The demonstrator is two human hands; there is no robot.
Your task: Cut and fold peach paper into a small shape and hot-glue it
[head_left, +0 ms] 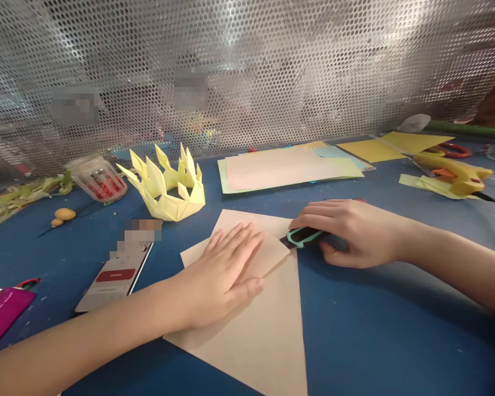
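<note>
A pale pinkish sheet of paper [268,324], partly folded over, lies on the blue table. My left hand [226,269] rests flat on its folded part with the fingers stretched out. At the paper's right side, my right hand [350,234] is closed around what look like scissors with teal-and-black handles [303,236]. Their dark blade end touches the edge of the fold, and its tip is hidden by the paper. Beyond my left hand stands a pale yellow folded-paper crown [175,201].
A phone [115,275] and a magenta pouch [8,313] lie at left. A jar [99,179] stands near a small gourd [65,214]. Stacked paper sheets [280,168] sit behind; a yellow glue gun [457,170] with a cord is at right. A perforated metal screen [247,71] borders the back.
</note>
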